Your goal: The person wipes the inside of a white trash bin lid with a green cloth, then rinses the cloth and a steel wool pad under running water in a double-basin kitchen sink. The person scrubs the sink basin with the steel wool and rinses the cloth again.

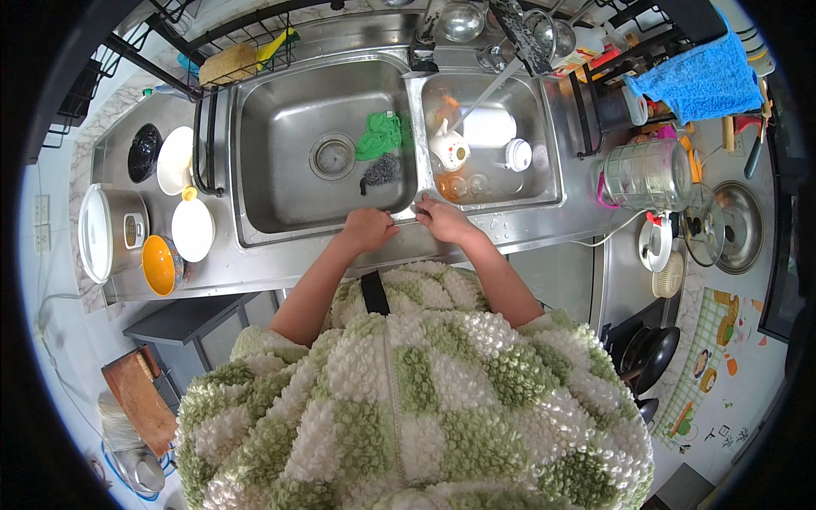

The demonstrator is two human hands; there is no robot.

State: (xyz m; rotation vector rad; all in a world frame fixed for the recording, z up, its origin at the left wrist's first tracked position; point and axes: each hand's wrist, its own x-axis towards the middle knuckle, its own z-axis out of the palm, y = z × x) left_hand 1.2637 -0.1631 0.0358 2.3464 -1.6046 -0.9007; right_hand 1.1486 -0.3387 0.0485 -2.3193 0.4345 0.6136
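Observation:
My left hand (371,229) rests on the steel front edge of the double sink (319,234), by the larger basin's front right corner. My right hand (444,220) lies just right of it, on the rim below the divider. Nothing shows in either hand. In the larger basin, right of the drain strainer (333,156), lie a green cloth (379,135) and a dark grey scouring mesh (381,170). The smaller basin holds water with a white teapot (450,152), a white cylindrical container (489,127), a small white lidded jar (518,155) and clear glass cups (452,187).
Bowls stand left of the sink: black (145,153), white (175,160) and orange (162,264), beside a rice cooker (113,234). A black rack leg (205,146) stands near them. A large glass jar (647,173) lies at right, below a blue towel (698,76). The faucet (422,51) is behind.

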